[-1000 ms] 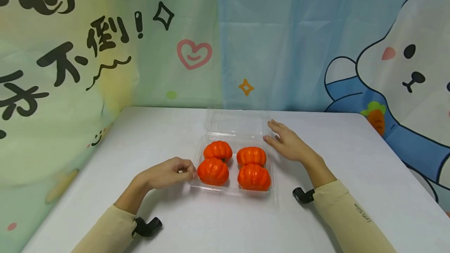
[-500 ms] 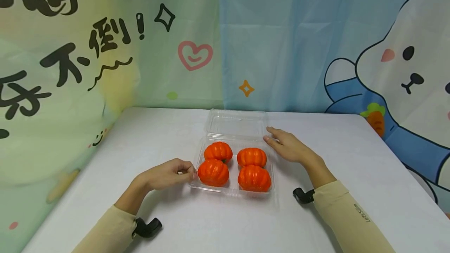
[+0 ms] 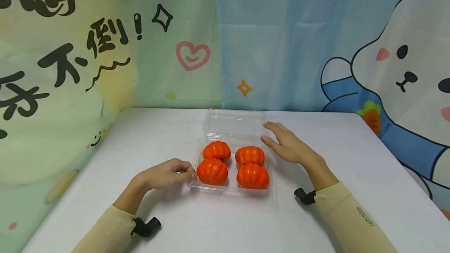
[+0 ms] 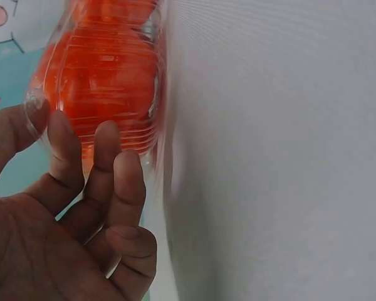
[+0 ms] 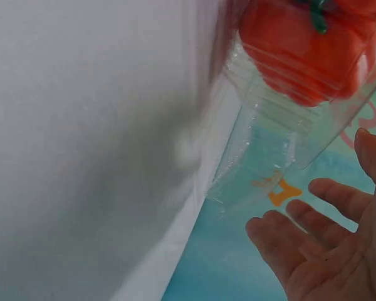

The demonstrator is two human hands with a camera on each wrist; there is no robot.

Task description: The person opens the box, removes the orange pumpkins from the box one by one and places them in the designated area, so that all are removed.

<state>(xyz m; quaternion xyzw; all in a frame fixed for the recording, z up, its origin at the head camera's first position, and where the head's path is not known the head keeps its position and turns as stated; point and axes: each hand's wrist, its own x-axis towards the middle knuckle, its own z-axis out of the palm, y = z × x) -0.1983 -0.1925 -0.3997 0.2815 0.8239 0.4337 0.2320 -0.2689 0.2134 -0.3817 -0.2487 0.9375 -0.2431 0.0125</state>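
A clear plastic clamshell box (image 3: 232,177) stands on the table, its hinged lid (image 3: 233,124) folded back toward the curtain. Several orange-red pumpkins (image 3: 252,176) sit inside it in two columns. At the box's front left corner is my left hand (image 3: 168,173); the left wrist view shows its thumb and index finger (image 4: 64,147) pinching the rim, the other fingers loosely bent. My right hand (image 3: 286,143) hovers by the right side of the lid, fingers spread and holding nothing. In the right wrist view a pumpkin (image 5: 307,53) with a green stem shows through the clear wall.
A white table (image 3: 218,225) lies beneath everything. Behind it hangs a printed curtain (image 3: 267,50) with a cartoon animal (image 3: 397,89) at the right. Black wrist cameras (image 3: 147,227) sit on both sleeves.
The lid has dropped back from a raised tilt to lie lower behind the box. My right fingers have shifted slightly beside it. My left hand keeps its pinch at the corner.
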